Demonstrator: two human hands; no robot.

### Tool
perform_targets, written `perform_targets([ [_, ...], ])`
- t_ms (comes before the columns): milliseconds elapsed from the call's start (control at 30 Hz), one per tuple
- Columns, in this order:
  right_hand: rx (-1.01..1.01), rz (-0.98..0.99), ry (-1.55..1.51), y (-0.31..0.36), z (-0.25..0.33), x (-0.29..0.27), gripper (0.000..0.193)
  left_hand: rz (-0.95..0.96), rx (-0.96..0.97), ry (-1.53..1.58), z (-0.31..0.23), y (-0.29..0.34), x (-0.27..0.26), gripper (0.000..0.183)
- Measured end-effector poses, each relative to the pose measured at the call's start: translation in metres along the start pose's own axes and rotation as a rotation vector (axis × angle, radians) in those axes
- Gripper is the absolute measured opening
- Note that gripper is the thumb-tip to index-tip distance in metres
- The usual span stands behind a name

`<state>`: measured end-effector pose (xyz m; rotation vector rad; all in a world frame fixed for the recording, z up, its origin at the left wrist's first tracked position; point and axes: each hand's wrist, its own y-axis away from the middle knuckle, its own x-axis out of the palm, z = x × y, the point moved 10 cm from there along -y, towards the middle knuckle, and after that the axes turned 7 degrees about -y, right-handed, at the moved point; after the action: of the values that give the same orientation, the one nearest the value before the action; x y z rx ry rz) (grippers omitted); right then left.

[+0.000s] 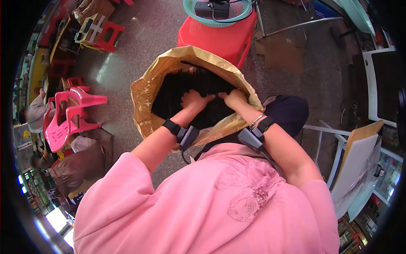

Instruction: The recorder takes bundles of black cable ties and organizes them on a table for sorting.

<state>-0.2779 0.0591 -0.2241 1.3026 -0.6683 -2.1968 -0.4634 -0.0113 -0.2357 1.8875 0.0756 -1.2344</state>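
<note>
Both hands are inside the mouth of a big tan sack, over the black material (203, 82) in it. Left hand (194, 100): thumb stuck out to the right, fingers bent down onto the black stuff. Right hand (234, 99): thumb out to the left, other fingers mostly hidden from me. Thumbs point at each other, hands near but apart. Can't tell from my feed whether either one is pinching any of it; dark on dark.

Tan sack (144, 103) sits in front of the wearer's torso, mouth wide open, rim crinkled. Both forearms cross its near edge. Each wrist has a black strap with a grey box: left box (190, 137), right box (250, 137). Bracelet (257, 120) on the right wrist too.

Just beyond the sack I see a red stool (198, 42) with a turquoise basket (192, 16) on it, black adapter (207, 8) and cable inside. Pink chair (59, 131) well off to the left; flat cardboard (281, 55) on the floor, far right of the stool.
</note>
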Motion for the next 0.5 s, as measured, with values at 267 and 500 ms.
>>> perform_targets([
  [267, -0.152, -0.009, -0.497, -0.052, -0.023, 0.016, 0.074, 0.414, 0.191, 0.295, -0.02, -0.025, 0.015, 0.091],
  [500, -0.013, 0.081, -0.031, -0.022, -0.002, 0.006, 0.071, -0.092, 0.026, -0.105, -0.013, -0.004, -0.017, 0.09],
])
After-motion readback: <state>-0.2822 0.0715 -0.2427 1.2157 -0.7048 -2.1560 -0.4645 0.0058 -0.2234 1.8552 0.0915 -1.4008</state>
